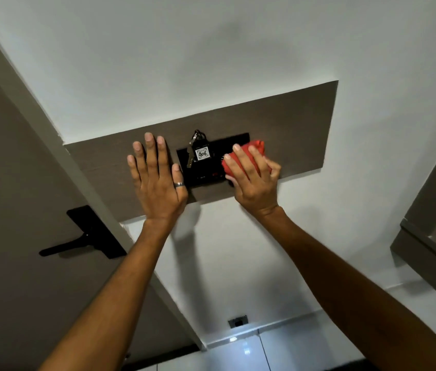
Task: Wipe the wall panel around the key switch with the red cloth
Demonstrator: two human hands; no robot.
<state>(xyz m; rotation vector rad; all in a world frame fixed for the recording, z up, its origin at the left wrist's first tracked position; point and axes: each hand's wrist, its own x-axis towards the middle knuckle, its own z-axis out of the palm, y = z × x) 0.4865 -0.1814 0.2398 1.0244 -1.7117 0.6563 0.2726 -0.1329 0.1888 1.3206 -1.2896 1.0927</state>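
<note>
Head view: bunched red cloth (249, 159) against wood-grain wall panel (286, 129).

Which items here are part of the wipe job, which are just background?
In the job:
- bunched red cloth, under the right hand
- brown wood-grain wall panel
- black key switch plate with hanging keys and "406" tag
- left hand, flat on the panel

Background:
- black lever door handle
- small wall socket near the floor
- brown cabinet at right
</note>
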